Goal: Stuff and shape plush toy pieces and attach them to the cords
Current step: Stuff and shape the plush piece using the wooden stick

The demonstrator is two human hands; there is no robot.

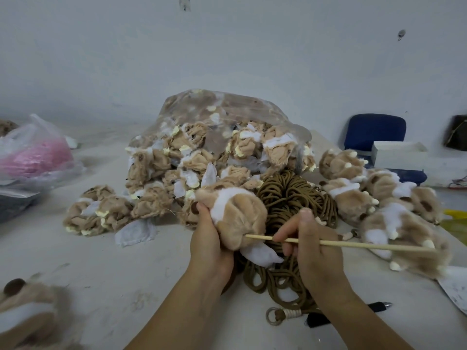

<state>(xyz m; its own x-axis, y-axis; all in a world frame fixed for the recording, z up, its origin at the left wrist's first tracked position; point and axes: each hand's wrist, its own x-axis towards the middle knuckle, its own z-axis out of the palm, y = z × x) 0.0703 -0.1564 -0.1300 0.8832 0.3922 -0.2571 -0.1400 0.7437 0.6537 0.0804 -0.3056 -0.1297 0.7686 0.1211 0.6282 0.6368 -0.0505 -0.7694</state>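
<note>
My left hand (211,242) grips a tan and white plush piece (237,214) from below, just above the table. My right hand (309,238) pinches a thin wooden stick (353,245) that lies level, its left tip pushed into the piece's lower side. A white fabric tab (260,253) hangs from the piece. Under both hands lies a bundle of brown cords (290,198); a cord end with a metal ring (274,315) rests near my right wrist.
A clear plastic bag (219,137) of unstuffed plush pieces stands behind the cords, more spilled at its left. Shaped plush pieces (384,198) are heaped at the right. A pink-filled bag (35,152) sits far left, a black pen (379,306) at the front right, a blue chair (374,131) beyond.
</note>
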